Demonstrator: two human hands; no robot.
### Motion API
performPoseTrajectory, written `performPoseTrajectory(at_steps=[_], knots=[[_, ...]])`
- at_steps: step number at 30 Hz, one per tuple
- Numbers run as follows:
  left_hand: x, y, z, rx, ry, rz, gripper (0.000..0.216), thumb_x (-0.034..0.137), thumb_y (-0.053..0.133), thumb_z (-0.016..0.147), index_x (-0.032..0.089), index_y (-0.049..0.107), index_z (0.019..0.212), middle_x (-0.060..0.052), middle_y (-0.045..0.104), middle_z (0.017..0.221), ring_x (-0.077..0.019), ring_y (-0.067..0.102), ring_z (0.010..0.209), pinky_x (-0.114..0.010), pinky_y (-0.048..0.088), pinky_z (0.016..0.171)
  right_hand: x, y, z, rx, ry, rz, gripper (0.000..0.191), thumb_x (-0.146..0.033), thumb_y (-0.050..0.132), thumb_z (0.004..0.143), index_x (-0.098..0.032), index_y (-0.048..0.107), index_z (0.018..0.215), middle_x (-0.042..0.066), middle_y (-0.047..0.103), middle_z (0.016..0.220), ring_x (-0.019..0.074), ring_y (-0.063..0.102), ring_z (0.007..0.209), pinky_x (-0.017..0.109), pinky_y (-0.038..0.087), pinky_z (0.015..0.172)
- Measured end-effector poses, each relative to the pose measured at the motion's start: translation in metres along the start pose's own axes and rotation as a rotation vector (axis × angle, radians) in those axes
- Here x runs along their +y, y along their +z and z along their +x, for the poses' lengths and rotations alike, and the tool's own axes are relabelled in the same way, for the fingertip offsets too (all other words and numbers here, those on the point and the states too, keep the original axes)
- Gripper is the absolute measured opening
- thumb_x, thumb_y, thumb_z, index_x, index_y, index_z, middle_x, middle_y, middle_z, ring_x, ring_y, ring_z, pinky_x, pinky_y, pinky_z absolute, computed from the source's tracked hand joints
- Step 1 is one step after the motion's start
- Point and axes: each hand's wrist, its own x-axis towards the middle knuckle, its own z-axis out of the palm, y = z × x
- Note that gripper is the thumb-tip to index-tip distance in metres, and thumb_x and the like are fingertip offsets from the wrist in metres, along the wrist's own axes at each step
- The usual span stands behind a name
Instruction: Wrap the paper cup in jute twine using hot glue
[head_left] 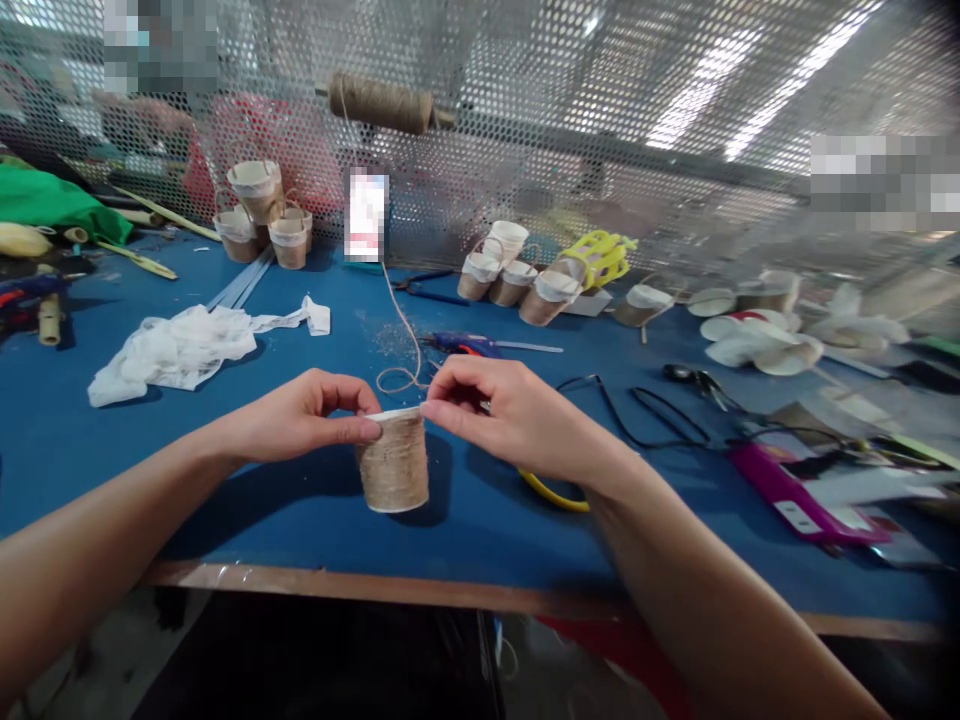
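A small paper cup wrapped in brown twine (393,465) hangs just over the blue table, its white rim up. My left hand (319,415) pinches the cup's rim on the left side, thumb outside and fingers partly hidden. At the rim's right side, the thumb and fingers of my right hand (495,405) are closed on a strand of twine (405,318). That strand makes a loose loop on the table behind the cup and leads up toward a twine spool (379,103) on a rod. A blue glue gun (465,344) lies behind my right hand.
Small finished buckets (255,190) stand at back left, more buckets (551,295) at back right. White lace (176,350) is heaped left. A phone (366,215) leans on the mesh wall (487,60). Right are black cords (652,425), a purple power strip (806,500) and yellow-handled scissors (551,492).
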Motion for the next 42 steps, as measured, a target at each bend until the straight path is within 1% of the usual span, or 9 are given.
performPoseTrajectory(at_steps=[3,12,18,20,25,28,36,39,42], knots=[[0.000,0.000,0.000,0.000,-0.013,0.013,0.016,0.029,0.056,0.077,0.013,0.059,0.076,-0.002,0.061,0.076,-0.0129,0.054,0.071,-0.027,0.043,0.070,-0.002,0.000,-0.008,0.023,0.051,0.035,0.011,-0.021,0.054,0.080,-0.015,0.055,0.070,-0.003,0.053,0.064,0.0062,0.043,0.053,0.018,0.037,0.050],[0.002,0.002,-0.001,-0.033,-0.028,-0.031,0.014,0.026,0.056,0.078,0.013,0.060,0.077,-0.003,0.062,0.082,-0.0128,0.055,0.074,-0.026,0.041,0.070,0.007,0.010,-0.015,0.036,0.173,0.076,0.015,-0.026,0.052,0.082,-0.016,0.057,0.073,-0.002,0.053,0.062,0.0081,0.045,0.055,0.021,0.038,0.052],[0.004,0.002,-0.003,-0.022,-0.032,-0.079,0.011,0.023,0.057,0.076,0.013,0.060,0.076,-0.004,0.065,0.084,-0.0138,0.057,0.076,-0.027,0.043,0.072,0.012,0.014,-0.017,0.061,0.196,0.227,0.010,-0.025,0.054,0.080,-0.016,0.056,0.081,-0.001,0.058,0.071,0.0092,0.051,0.062,0.022,0.044,0.058],[0.005,0.002,-0.004,-0.018,-0.034,-0.091,0.010,0.023,0.058,0.075,0.014,0.061,0.075,-0.005,0.065,0.086,-0.0145,0.058,0.077,-0.027,0.043,0.072,0.014,0.015,-0.018,0.042,0.199,0.271,0.012,-0.025,0.054,0.081,-0.016,0.058,0.088,0.000,0.059,0.074,0.0096,0.053,0.065,0.023,0.045,0.060],[0.006,0.002,-0.004,-0.019,-0.037,-0.127,0.008,0.022,0.061,0.073,0.014,0.062,0.072,-0.006,0.067,0.088,-0.0170,0.060,0.082,-0.029,0.045,0.073,0.017,0.016,-0.019,-0.068,0.220,0.345,0.024,-0.023,0.050,0.084,-0.017,0.061,0.104,0.001,0.063,0.080,0.0072,0.051,0.057,0.022,0.044,0.053],[0.007,0.003,-0.005,-0.020,-0.026,-0.172,0.008,0.022,0.063,0.071,0.014,0.062,0.070,-0.006,0.068,0.088,-0.0173,0.061,0.082,-0.029,0.046,0.074,0.017,0.016,-0.019,-0.113,0.199,0.386,0.021,-0.023,0.050,0.084,-0.015,0.063,0.099,0.002,0.064,0.084,0.0065,0.051,0.058,0.021,0.044,0.056],[0.005,0.002,-0.005,-0.039,0.007,-0.220,0.009,0.023,0.066,0.071,0.014,0.063,0.069,-0.007,0.068,0.088,-0.0187,0.062,0.084,-0.032,0.048,0.077,0.019,0.017,-0.017,-0.157,0.185,0.554,0.008,-0.020,0.053,0.083,-0.015,0.059,0.084,-0.004,0.054,0.067,0.0053,0.047,0.055,0.018,0.041,0.052],[0.005,0.002,-0.004,-0.020,0.007,-0.185,0.006,0.020,0.064,0.072,0.015,0.063,0.071,-0.007,0.068,0.089,-0.0172,0.061,0.085,-0.031,0.047,0.079,0.020,0.015,-0.017,-0.155,0.155,0.505,0.007,-0.020,0.052,0.084,-0.016,0.058,0.083,-0.004,0.053,0.068,0.0061,0.047,0.056,0.019,0.041,0.054],[0.004,0.003,-0.002,-0.008,0.022,-0.125,0.004,0.019,0.061,0.074,0.015,0.062,0.074,-0.007,0.067,0.093,-0.0178,0.060,0.090,-0.033,0.045,0.084,0.019,0.014,-0.018,-0.103,0.086,0.353,0.007,-0.020,0.051,0.084,-0.017,0.057,0.082,-0.001,0.057,0.077,0.0089,0.051,0.070,0.022,0.043,0.068]])
